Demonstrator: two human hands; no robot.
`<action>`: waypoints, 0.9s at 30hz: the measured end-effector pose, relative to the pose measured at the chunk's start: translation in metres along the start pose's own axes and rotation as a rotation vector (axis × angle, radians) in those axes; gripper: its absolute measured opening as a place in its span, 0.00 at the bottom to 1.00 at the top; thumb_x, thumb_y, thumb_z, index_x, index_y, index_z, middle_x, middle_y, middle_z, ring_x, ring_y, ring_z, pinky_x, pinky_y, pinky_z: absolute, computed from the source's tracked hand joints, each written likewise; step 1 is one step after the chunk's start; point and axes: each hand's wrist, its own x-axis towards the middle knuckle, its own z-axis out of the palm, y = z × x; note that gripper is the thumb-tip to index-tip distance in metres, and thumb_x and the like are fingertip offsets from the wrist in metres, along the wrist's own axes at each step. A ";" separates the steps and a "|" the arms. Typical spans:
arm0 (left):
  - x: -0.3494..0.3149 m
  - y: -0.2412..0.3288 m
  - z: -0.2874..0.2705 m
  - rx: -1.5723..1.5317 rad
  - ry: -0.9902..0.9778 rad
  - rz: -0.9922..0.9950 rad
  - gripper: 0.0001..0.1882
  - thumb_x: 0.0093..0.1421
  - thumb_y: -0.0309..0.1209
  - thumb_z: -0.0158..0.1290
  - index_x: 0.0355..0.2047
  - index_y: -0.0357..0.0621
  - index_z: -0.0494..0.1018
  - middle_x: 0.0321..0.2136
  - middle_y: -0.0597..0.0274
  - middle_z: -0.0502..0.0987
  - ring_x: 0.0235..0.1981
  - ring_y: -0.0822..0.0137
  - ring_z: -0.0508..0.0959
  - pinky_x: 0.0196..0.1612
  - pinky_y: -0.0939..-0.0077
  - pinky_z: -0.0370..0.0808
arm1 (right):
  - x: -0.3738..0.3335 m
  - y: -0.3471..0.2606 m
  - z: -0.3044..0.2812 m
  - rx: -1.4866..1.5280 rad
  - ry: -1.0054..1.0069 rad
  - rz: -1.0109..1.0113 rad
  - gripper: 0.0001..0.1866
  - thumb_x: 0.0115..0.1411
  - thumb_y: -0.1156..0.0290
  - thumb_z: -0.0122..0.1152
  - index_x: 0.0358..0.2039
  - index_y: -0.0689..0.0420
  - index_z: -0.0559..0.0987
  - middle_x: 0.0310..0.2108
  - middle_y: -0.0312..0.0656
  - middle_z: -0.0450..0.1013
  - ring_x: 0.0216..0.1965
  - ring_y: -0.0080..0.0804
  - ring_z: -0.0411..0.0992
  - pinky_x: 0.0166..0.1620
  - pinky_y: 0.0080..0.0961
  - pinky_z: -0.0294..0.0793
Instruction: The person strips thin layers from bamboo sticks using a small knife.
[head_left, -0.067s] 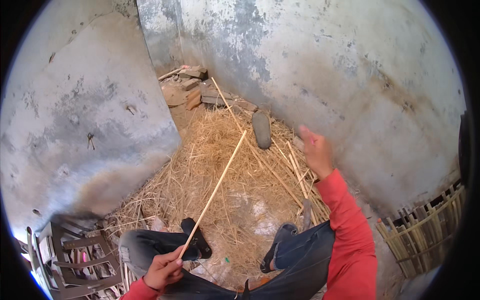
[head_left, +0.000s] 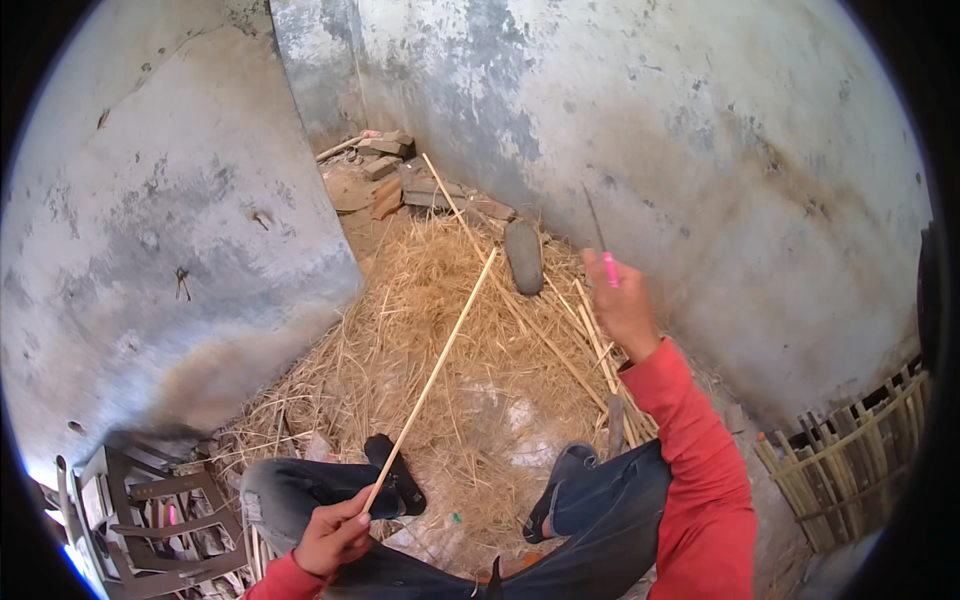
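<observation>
My left hand (head_left: 335,535) is closed round the near end of a long, thin, pale bamboo strip (head_left: 435,378). The strip slants up and to the right, its far tip over the straw-like heap. On the right, my right hand (head_left: 624,308) is raised and closed round the pink handle of a knife (head_left: 609,268). Its slim blade points upward in front of the wall, apart from the strip. The fingers round the handle are partly blurred.
Shavings (head_left: 440,290) cover the floor between my legs. A long grey stone (head_left: 523,257) and several loose strips (head_left: 590,325) lie there. Bricks (head_left: 380,165) stand at the back, a dark plastic chair (head_left: 170,530) left, a slatted bamboo basket (head_left: 850,460) right. Walls rise close on both sides.
My right hand has shifted slightly left, and the knife blade now shows above it. The strip's far tip has risen a little; my left hand has barely moved.
</observation>
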 end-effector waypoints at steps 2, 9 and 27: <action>0.009 -0.006 0.007 0.103 -0.042 0.084 0.26 0.72 0.23 0.47 0.70 0.42 0.62 0.21 0.75 0.62 0.18 0.82 0.58 0.22 0.83 0.56 | -0.010 -0.020 0.018 0.213 -0.153 0.095 0.25 0.68 0.55 0.63 0.18 0.54 0.67 0.20 0.38 0.74 0.21 0.22 0.70 0.23 0.30 0.70; 0.032 0.000 0.041 0.417 -0.203 0.138 0.30 0.73 0.26 0.47 0.73 0.40 0.53 0.28 0.70 0.73 0.21 0.81 0.67 0.25 0.84 0.66 | -0.023 -0.044 0.026 0.676 -0.163 0.100 0.21 0.62 0.76 0.68 0.22 0.54 0.62 0.29 0.47 0.78 0.32 0.31 0.82 0.34 0.24 0.86; 0.129 0.045 0.102 -0.030 -0.260 0.203 0.26 0.75 0.29 0.45 0.72 0.48 0.59 0.18 0.77 0.54 0.15 0.81 0.53 0.18 0.82 0.53 | -0.096 -0.052 0.038 -0.299 -0.354 -0.531 0.24 0.66 0.49 0.58 0.19 0.54 0.77 0.13 0.44 0.70 0.13 0.44 0.71 0.18 0.40 0.69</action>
